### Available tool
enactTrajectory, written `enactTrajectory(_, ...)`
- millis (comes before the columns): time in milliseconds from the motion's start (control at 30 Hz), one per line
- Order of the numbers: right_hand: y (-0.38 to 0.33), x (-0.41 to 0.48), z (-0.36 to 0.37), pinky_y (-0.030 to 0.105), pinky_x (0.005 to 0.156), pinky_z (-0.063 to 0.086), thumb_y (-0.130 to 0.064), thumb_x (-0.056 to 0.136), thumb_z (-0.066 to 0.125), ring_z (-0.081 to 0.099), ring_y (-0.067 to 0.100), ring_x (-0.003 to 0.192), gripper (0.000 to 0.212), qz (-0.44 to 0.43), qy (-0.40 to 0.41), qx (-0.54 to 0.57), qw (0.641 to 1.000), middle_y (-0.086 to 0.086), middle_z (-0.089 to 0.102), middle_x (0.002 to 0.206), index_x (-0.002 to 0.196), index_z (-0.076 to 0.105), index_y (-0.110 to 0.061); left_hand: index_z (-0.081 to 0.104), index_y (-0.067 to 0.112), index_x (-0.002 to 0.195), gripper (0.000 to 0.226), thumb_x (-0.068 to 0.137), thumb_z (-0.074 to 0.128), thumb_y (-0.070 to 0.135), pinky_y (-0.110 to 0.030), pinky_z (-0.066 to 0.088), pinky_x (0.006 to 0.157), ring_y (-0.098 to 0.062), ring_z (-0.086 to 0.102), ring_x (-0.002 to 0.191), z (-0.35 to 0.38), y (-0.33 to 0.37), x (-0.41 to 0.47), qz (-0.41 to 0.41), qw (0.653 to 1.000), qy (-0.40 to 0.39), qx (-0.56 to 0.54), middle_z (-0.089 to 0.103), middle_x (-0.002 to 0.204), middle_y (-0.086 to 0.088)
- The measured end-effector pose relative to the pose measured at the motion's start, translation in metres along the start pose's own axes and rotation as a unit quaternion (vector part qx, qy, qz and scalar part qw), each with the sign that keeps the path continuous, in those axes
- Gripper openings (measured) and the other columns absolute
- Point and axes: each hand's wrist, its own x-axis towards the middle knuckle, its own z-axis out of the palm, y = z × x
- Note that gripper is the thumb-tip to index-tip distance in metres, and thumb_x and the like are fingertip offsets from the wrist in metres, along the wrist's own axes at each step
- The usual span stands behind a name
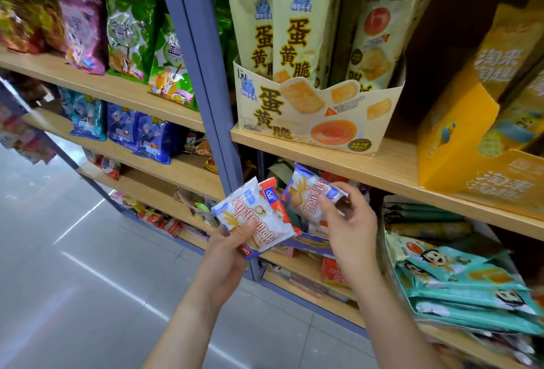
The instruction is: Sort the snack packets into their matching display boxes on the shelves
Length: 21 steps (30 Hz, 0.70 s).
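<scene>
Head view: left hand (228,251) grips a white packet (253,218) with a red packet (269,193) fanned behind it, held near, just off the shelf (294,264). Right hand (350,227) pinches a second packet (309,195), farther in, above a blue-edged box (312,243). Box print is blurred, so the match is unconfirmed. Best to check the artwork first, lower the packet flat, and let go only once it is inside.

Left hand (228,246): grips a white-and-blue foil snack packet (253,217), with a red-and-white packet (271,195) stacked behind it.
Right hand (351,223): pinches a second white-and-blue foil packet (309,195), just right of the first.
Far: cream cardboard display box (318,121) on a pale wooden shelf board (391,168).
</scene>
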Motion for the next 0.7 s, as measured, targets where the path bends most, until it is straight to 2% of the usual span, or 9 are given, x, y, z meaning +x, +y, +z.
enactTrajectory(67, 0.001, -0.005, -0.002, 0.017, 0.061, 0.054, -0.013, 0.092, 0.067, 0.071, 0.004, 0.084, 0.02, 0.077, -0.019, 0.109, 0.991, -0.005, 0.074, 0.097, 0.112, 0.064, -0.015, 0.069, 0.009, 0.114, 0.064, 0.058, 0.092, 0.028, -0.042, 0.055, 0.092, -0.035, 0.064, 0.112, 0.003, 0.004, 0.003, 0.006, 0.999, -0.053, 0.004, 0.065, 0.123, -0.02)
enactTrajectory(167, 0.0, -0.008, -0.003, 0.02, 0.063, 0.054, -0.009, 0.091, 0.068, 0.073, 0.01, 0.08, 0.015, 0.079, -0.052, 0.114, 0.989, -0.001, 0.076, 0.09, 0.102, 0.068, -0.019, 0.063, 0.002, 0.119, 0.076, 0.054, 0.093, 0.028, -0.042, 0.057, 0.084, -0.036, 0.064, 0.112, 0.015, 0.011, 0.005, -0.004, 0.995, -0.099, 0.014, 0.065, 0.122, -0.022)
enactTrajectory(233, -0.005, -0.011, -0.002, 0.022, 0.063, 0.056, -0.013, 0.092, 0.067, 0.073, 0.011, 0.082, 0.015, 0.078, -0.06, 0.102, 0.99, 0.0, 0.076, 0.094, 0.105, 0.068, -0.02, 0.059, -0.002, 0.121, 0.071, 0.061, 0.089, 0.023, -0.038, 0.058, 0.079, -0.034, 0.066, 0.107, 0.023, 0.015, 0.005, -0.016, 0.993, -0.099, 0.055, 0.067, 0.118, -0.021)
enactTrajectory(300, -0.012, -0.011, -0.007, 0.017, 0.063, 0.054, -0.027, 0.096, 0.06, 0.072, 0.007, 0.085, 0.019, 0.104, -0.075, 0.103, 0.986, -0.002, 0.075, 0.102, 0.114, 0.066, -0.023, 0.059, 0.004, 0.119, 0.057, 0.07, 0.081, 0.022, -0.039, 0.056, 0.086, -0.027, 0.069, 0.103, 0.028, 0.017, 0.004, -0.021, 0.988, -0.078, 0.129, 0.07, 0.115, -0.015)
enactTrajectory(400, -0.019, -0.012, -0.02, 0.013, 0.075, 0.05, -0.071, 0.081, 0.052, 0.063, -0.005, 0.101, 0.063, 0.151, -0.191, 0.063, 0.968, -0.017, 0.065, 0.12, 0.135, 0.047, -0.038, 0.057, 0.02, 0.12, 0.054, 0.073, 0.078, 0.035, -0.033, 0.053, 0.093, -0.012, 0.069, 0.101, 0.038, 0.02, -0.001, 0.016, 0.951, -0.083, 0.297, 0.074, 0.108, 0.005)
enactTrajectory(467, -0.018, -0.012, -0.021, 0.027, 0.095, 0.051, -0.077, 0.065, 0.069, 0.063, -0.001, 0.108, 0.098, 0.146, -0.237, 0.029, 0.96, -0.02, 0.065, 0.122, 0.146, 0.028, -0.04, 0.049, 0.03, 0.126, 0.056, 0.079, 0.077, 0.038, -0.028, 0.053, 0.09, -0.005, 0.067, 0.103, 0.046, 0.018, -0.004, 0.036, 0.922, -0.129, 0.363, 0.072, 0.11, 0.014)
enactTrajectory(533, -0.011, -0.011, -0.018, 0.037, 0.099, 0.052, -0.049, 0.066, 0.087, 0.068, 0.007, 0.106, 0.105, 0.152, -0.242, 0.043, 0.957, -0.013, 0.071, 0.115, 0.149, 0.026, -0.03, 0.043, 0.037, 0.124, 0.053, 0.082, 0.075, 0.038, -0.028, 0.053, 0.088, 0.001, 0.065, 0.101, 0.05, 0.014, -0.007, 0.055, 0.892, -0.147, 0.423, 0.068, 0.109, 0.023)
enactTrajectory(600, -0.006, -0.012, -0.018, 0.035, 0.089, 0.056, -0.017, 0.074, 0.085, 0.072, 0.014, 0.1, 0.082, 0.176, -0.227, 0.102, 0.952, -0.004, 0.075, 0.107, 0.141, 0.039, -0.021, 0.042, 0.035, 0.12, 0.052, 0.081, 0.077, 0.034, -0.02, 0.052, 0.081, 0.006, 0.065, 0.094, 0.053, 0.011, -0.009, 0.069, 0.869, -0.151, 0.465, 0.067, 0.103, 0.03)
enactTrajectory(700, -0.003, -0.017, -0.027, 0.029, 0.065, 0.058, -0.004, 0.076, 0.077, 0.075, 0.021, 0.085, 0.058, 0.228, -0.186, 0.198, 0.935, 0.007, 0.077, 0.098, 0.128, 0.053, -0.01, 0.042, 0.036, 0.121, 0.058, 0.078, 0.081, 0.031, -0.01, 0.048, 0.076, 0.008, 0.064, 0.094, 0.055, 0.013, -0.011, 0.045, 0.852, -0.204, 0.481, 0.068, 0.1, 0.029)
